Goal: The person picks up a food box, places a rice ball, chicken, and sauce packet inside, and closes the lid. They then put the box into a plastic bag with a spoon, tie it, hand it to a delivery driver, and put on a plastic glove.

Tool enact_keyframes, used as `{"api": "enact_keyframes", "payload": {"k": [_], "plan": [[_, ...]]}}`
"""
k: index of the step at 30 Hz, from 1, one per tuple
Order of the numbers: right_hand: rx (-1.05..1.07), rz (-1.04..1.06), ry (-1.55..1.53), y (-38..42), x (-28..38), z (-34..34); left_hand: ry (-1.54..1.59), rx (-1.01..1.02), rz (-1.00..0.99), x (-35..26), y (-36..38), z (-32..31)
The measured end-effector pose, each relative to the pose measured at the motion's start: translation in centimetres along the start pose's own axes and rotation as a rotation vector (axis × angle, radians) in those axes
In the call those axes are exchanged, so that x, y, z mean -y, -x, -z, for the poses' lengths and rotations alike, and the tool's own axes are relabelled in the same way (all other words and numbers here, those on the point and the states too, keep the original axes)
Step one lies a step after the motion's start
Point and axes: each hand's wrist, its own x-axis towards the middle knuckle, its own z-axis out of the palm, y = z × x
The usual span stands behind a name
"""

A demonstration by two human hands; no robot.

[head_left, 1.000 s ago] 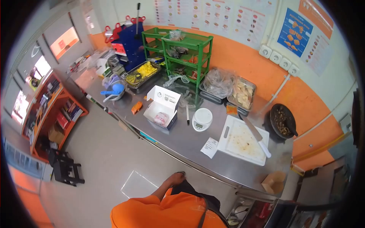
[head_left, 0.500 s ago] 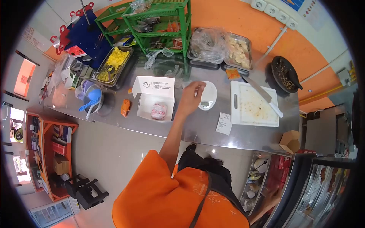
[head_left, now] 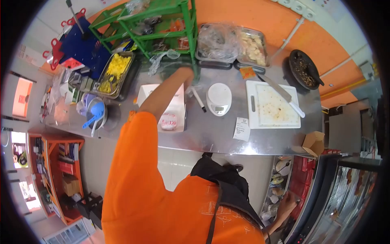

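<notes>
My left hand (head_left: 185, 76) reaches over the steel counter by the foot of the green rack (head_left: 189, 36). Its fingers are hidden, so whether it grips anything does not show. Below it lies a white pen (head_left: 198, 99) with a black tip. The left forearm crosses above an open white carton (head_left: 181, 108), which holds a paper-wrapped item (head_left: 167, 121) with red print. Right of the pen sits a white kitchen scale (head_left: 219, 97) with a bare pan. My right hand (head_left: 287, 204) is low at my side near the under-counter shelf, fingers apart, apparently holding nothing.
A knife (head_left: 280, 92) lies on the white cutting board (head_left: 256, 122), with a receipt (head_left: 241, 129) beside it. Behind are metal trays of pale food (head_left: 251, 46) and yellow food (head_left: 118, 65). A stone mortar (head_left: 304, 75) stands far right, a bowl with blue utensils (head_left: 97, 112) left.
My left hand has moved from beside the scale to the far left, towards the green rack, uncovering the pen. My right hand has risen slightly. The view has shifted a little.
</notes>
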Motion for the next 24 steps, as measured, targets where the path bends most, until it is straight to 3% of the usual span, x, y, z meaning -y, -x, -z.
{"api": "enact_keyframes", "payload": {"k": [1, 4, 6, 7, 8, 10, 12, 13, 14, 17, 20, 24], "plan": [[-0.021, 0.005, -0.028, -0.2, 0.9, 0.0, -0.154, 0.046, -0.019, 0.9, -1.9, -1.5], [-0.056, -0.004, -0.062, -0.2, 3.2, 0.2, 0.09, -0.147, -0.01, 1.3, 2.2, 1.9], [-0.031, -0.017, -0.196, -0.9, 5.4, 0.5, 0.443, -0.671, -0.087, 2.5, 5.3, 4.2], [-0.03, -0.024, -0.266, -1.7, 7.3, 0.5, 0.452, -0.835, -0.203, 2.4, 8.1, 6.3], [-0.02, -0.09, -0.453, -2.6, 10.6, 0.4, 0.683, -0.945, -0.24, -0.5, 13.2, 9.0], [0.044, 0.02, -0.625, -4.2, 16.7, -0.6, 0.78, -1.042, -0.294, -7.2, 20.1, 12.5], [0.109, 0.308, -0.765, -6.0, 24.2, -0.6, 1.075, -0.9, -0.399, -14.2, 22.2, 11.7], [0.035, 0.417, -0.744, -6.3, 26.9, -1.3, 1.15, -0.898, -0.525, -17.9, 22.3, 10.1], [0.047, 0.408, -0.72, -6.8, 28.1, -2.7, 1.269, -0.808, -0.507, -21.7, 23.4, 8.6], [0.172, 0.426, -0.572, -4.9, 26.4, -7.9, 1.131, -1.164, -0.409, -26.6, 22.5, 2.3], [0.33, 0.44, -0.414, -1.3, 25.9, -11.1, 1.113, -1.11, 0.044, -27.4, 22.3, -5.3], [0.369, 0.474, -0.297, -0.4, 25.5, -14.0, 1.091, -1.134, 0.092, -27.7, 24.7, -8.9]]}}
